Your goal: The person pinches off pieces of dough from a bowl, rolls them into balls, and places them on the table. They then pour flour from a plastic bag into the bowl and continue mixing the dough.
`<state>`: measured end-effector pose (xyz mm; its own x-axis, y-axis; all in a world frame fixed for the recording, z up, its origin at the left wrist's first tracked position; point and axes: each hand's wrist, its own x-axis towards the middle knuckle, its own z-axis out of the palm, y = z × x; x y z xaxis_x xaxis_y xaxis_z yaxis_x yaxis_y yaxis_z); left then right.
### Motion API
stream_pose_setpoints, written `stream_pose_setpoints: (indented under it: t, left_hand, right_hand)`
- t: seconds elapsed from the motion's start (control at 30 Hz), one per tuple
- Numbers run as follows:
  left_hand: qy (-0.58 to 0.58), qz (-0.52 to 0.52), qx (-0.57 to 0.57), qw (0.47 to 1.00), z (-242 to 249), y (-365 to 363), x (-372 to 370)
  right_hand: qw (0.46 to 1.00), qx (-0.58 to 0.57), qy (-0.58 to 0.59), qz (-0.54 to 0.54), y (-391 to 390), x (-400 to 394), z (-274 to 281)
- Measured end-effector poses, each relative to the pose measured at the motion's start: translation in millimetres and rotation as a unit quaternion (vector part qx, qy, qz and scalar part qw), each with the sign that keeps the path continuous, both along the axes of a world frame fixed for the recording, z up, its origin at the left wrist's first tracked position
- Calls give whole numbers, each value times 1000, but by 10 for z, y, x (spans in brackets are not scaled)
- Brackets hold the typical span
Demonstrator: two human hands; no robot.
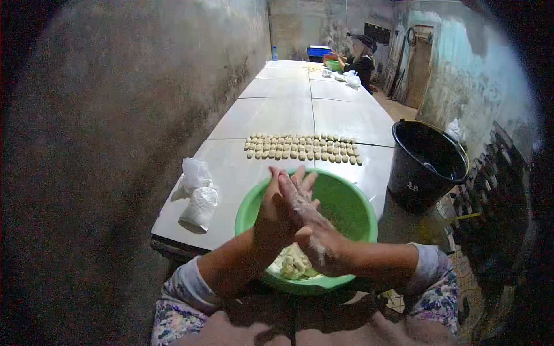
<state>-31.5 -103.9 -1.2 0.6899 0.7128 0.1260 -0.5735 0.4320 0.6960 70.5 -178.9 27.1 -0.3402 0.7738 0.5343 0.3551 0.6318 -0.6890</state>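
Observation:
Above a green basin (246,209), my two hands meet palm to palm. My left hand (276,202) has its fingers stretched forward against the other palm. White flour or paste coats my right hand (311,225), whose fingers are also extended and somewhat spread. Whether anything lies between the palms is hidden. Pale dough (293,263) sits in the near part of the basin, partly covered by my wrists. Beyond the basin, rows of small oval dough pieces (303,148) lie on the white table.
The long white-tiled table (277,109) runs along the left wall. A plastic bag of white powder (200,207) stands left of the basin. To the right is a black bucket (424,184). At the far end, a person (362,63) works beside another green basin (333,66).

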Motion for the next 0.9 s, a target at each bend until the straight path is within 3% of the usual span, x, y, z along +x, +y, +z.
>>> stream_pose_setpoints:
  t: [0.03, 0.07, 0.1, 0.17, 0.2, 0.23, 0.3, 0.33, 0.37, 0.43, 0.47, 0.5, 0.53, 0.57, 0.6, 0.63, 0.67, 0.7, 0.73, 0.77, 0.83, 0.9]
  left_hand:
    - [72, 40, 168, 982, -118, 72, 10]
    - [54, 137, 338, 930, -189, -124, 16]
    - [168, 109, 495, 846, -178, -30, -57]
    - [125, -40, 245, 961, -233, -435, 85]
    - [47, 1, 183, 982, -80, -501, 83]
    - [45, 4, 184, 982, -48, -452, 73]
    - [-101, 33, 15, 994, -74, -339, 36]
    - [42, 35, 134, 989, -512, -46, 119]
    - [42, 35, 134, 989, -484, -62, 91]
    - [148, 63, 409, 898, -360, -137, -14]
    - [73, 91, 334, 935, -148, -316, 41]
    - [144, 31, 474, 868, -136, -195, -95]
    - [57, -96, 265, 958, -115, -176, -77]
    - [-34, -215, 36, 975, -105, -170, -57]
    - [-34, -213, 36, 976, -115, -153, -46]
    - [-36, -46, 205, 977, -137, -123, -30]
    - [-36, 123, 361, 924, -152, -116, 1]
    - [-44, 190, 386, 902, -189, -209, 128]
    - [-42, 190, 385, 902, -217, -211, 141]
    - [-3, 169, 366, 915, -246, -189, 155]
    - [82, 116, 347, 927, -233, -255, 105]
    - [-49, 1, 281, 958, 68, -227, 17]
  right_hand:
    - [998, 22, -53, -20, -26, -31, 19]
    - [999, 32, 0, -36, 120, -5, -36]
    - [991, -115, -34, 52, 363, 286, -374]
    - [984, -102, 31, -145, 414, 274, 107]
    - [986, -147, 7, -81, 276, 185, 88]
    - [983, -12, -117, -139, 211, 113, 99]
    - [997, -19, -70, -36, 29, -6, 54]
    - [990, 31, -124, -54, -106, -100, 9]
    - [978, 80, -176, -72, -190, -167, -26]
    - [993, 66, -50, -80, 22, -121, -178]
    - [993, 67, -50, -81, 66, -88, -119]
    - [992, 49, -47, -104, 120, -41, -33]
    - [990, 31, -45, -126, 169, 7, 58]
    - [988, 11, -43, -148, 203, 39, 131]
    - [985, -7, -40, -168, 212, 43, 170]
    - [985, 45, -69, -152, 143, -19, 117]
    - [989, 43, -79, -115, 9, -100, 187]
    - [992, 40, -88, -79, -99, -167, 261]
    - [991, 38, -73, -106, -4, -167, 244]
    - [972, -231, -24, -44, 522, 191, -574]
    - [984, -164, -41, -64, 481, 147, -386]
    - [992, -36, -66, -102, 332, 33, -44]
